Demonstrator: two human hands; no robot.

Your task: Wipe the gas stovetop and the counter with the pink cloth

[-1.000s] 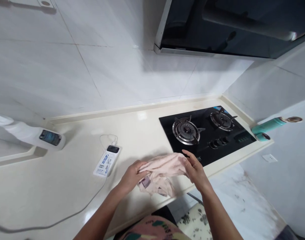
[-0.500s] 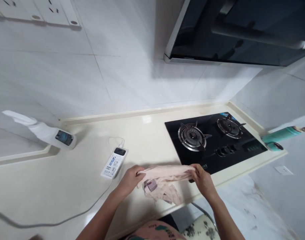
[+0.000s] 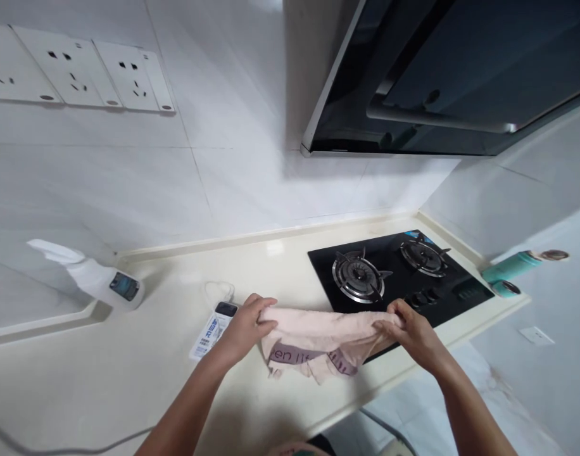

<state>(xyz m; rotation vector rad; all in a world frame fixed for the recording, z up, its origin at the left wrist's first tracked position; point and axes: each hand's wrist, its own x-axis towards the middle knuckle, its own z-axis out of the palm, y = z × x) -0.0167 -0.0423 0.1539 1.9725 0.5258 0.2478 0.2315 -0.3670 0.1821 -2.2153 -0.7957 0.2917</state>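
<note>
Pinching both ends of a soft pale-pink cloth (image 3: 313,326) with purple lettered bands, the left hand (image 3: 245,328) and right hand (image 3: 417,332) have their fingers closed on it, at the near-left corner of the black glass hob (image 3: 393,261). Its dangling folds could bunch if either grip slackens; a careless leftward swing might nudge the flat white device (image 3: 206,334) with a dark screen, left of the hob. Counted: one cloth, one hob with two round metal burners (image 3: 359,275), one device, one white plastic spray bottle (image 3: 112,286) farther left, two teal cylinders (image 3: 511,267) at the hob's right.
</note>
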